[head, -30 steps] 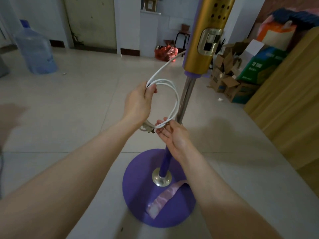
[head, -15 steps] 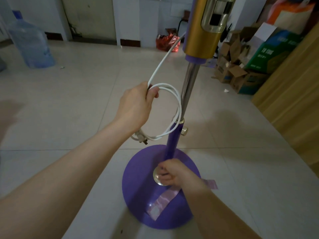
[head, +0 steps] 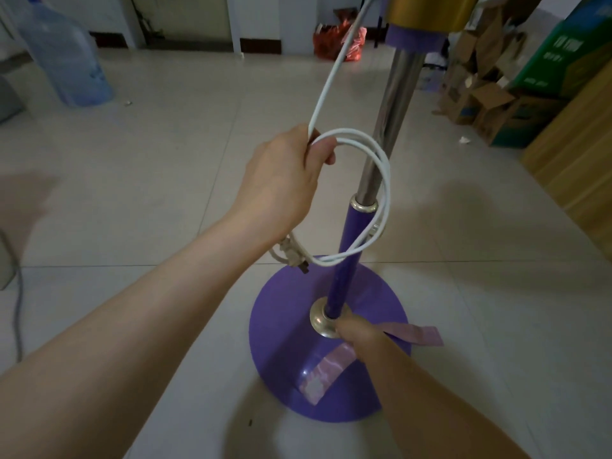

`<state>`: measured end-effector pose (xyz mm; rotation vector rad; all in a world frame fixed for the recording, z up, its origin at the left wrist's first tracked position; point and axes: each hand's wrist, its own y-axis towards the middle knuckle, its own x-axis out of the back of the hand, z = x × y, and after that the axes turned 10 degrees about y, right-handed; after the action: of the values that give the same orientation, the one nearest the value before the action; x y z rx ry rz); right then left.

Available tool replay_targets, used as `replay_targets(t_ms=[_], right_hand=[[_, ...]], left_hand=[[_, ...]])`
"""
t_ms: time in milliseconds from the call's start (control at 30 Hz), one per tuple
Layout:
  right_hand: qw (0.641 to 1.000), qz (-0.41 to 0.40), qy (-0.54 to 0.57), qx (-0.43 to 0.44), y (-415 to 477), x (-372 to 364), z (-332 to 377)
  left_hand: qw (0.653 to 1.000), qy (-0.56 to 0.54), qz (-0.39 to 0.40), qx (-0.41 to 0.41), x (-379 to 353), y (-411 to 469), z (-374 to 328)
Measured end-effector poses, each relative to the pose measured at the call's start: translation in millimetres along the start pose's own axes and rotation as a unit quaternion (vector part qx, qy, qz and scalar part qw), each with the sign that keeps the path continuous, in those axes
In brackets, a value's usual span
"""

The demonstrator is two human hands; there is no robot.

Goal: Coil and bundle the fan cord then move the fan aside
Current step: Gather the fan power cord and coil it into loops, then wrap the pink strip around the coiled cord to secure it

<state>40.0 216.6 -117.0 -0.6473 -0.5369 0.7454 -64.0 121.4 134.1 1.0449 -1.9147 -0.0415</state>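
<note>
A pedestal fan stands in front of me, with a round purple base (head: 281, 346), a purple lower pole (head: 347, 256) and a steel upper pole (head: 394, 104) under a gold housing. My left hand (head: 284, 180) is shut on the coiled white fan cord (head: 381, 180), held beside the pole at mid height; the plug (head: 294, 256) hangs under my wrist, and one strand runs up toward the housing. My right hand (head: 361, 336) is down on the base by the pole's metal collar, pinching a pink strip (head: 321, 376) that lies across the base.
A large blue water bottle (head: 66, 61) stands at the far left. A red bag (head: 337, 41) lies by the back wall. Cardboard boxes (head: 490, 104) and a wooden panel (head: 576, 134) line the right side. A grey cable (head: 16, 313) trails at the left edge.
My right hand left the coil, dropped to the fan base and closed on the pink strip. My left hand kept hold of the coil. The view tilted downward.
</note>
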Motion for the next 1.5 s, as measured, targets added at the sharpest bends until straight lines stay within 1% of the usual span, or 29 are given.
replay_targets(t_ms=[33,133,267,367,400,467,600,700,767,867,1000,1100,1133,1200,1233,1267,1333,1400,1433,1500], right_hand=[[1.0,-0.003,0.012,0.005,3,2,-4],[0.999,-0.007,-0.045,-0.017,12,3,-13],[0.999,-0.023,-0.042,-0.007,25,-3,-19],[0.995,-0.012,-0.094,-0.023,31,-10,-24],[0.995,-0.014,-0.099,-0.023,33,-11,-24],[0.997,-0.018,-0.069,-0.013,34,-11,-24],[0.991,-0.013,-0.127,-0.034,33,-2,-34],[0.993,-0.001,-0.112,-0.048,34,1,-38],[0.993,-0.002,-0.11,-0.038,38,1,-42],[0.995,-0.017,-0.099,-0.003,41,0,-44],[0.997,-0.028,0.028,0.073,24,-5,-29],[0.988,-0.026,-0.039,0.147,-1,-9,-4],[0.986,-0.009,-0.028,0.164,-11,-13,6],[0.979,0.028,0.063,0.191,-37,-17,33],[0.972,0.035,0.112,0.204,-49,-20,47],[0.962,0.037,0.137,0.233,-63,-20,64],[0.946,0.061,0.15,0.282,-91,-17,94],[0.924,0.124,0.147,0.331,-120,-13,118],[0.915,0.141,0.143,0.351,-132,-9,129],[0.907,0.136,0.138,0.373,-152,-2,146]], left_hand=[[1.0,-0.001,0.002,0.001,-1,0,-1],[1.0,-0.008,0.004,0.006,-2,0,-1],[1.0,-0.004,0.005,0.004,-1,-1,-2],[1.0,-0.005,0.008,0.005,-2,-2,-3],[1.0,-0.004,0.01,0.007,-2,-2,-3],[1.0,0.0,0.01,0.006,-2,-2,-3],[1.0,0.016,0.008,0.001,-4,-3,-4],[1.0,0.003,0.011,0.001,-7,-3,-6],[1.0,-0.01,0.017,0.003,-9,-4,-7],[1.0,-0.006,0.019,0.002,-9,-4,-8],[1.0,-0.001,0.013,-0.005,-4,-3,-5],[1.0,0.0,0.007,-0.002,2,-3,-4],[1.0,0.004,0.006,0.001,4,-3,-3],[1.0,0.006,-0.005,0.004,15,-4,-3],[1.0,0.008,-0.01,0.007,18,-4,-1],[1.0,0.006,-0.021,0.006,26,-4,-3],[0.999,-0.005,-0.032,0.004,40,-5,-4],[0.999,-0.037,-0.026,0.015,53,-1,-7],[0.997,-0.065,-0.023,0.026,62,2,-7],[0.992,-0.116,-0.005,0.047,78,11,-7]])
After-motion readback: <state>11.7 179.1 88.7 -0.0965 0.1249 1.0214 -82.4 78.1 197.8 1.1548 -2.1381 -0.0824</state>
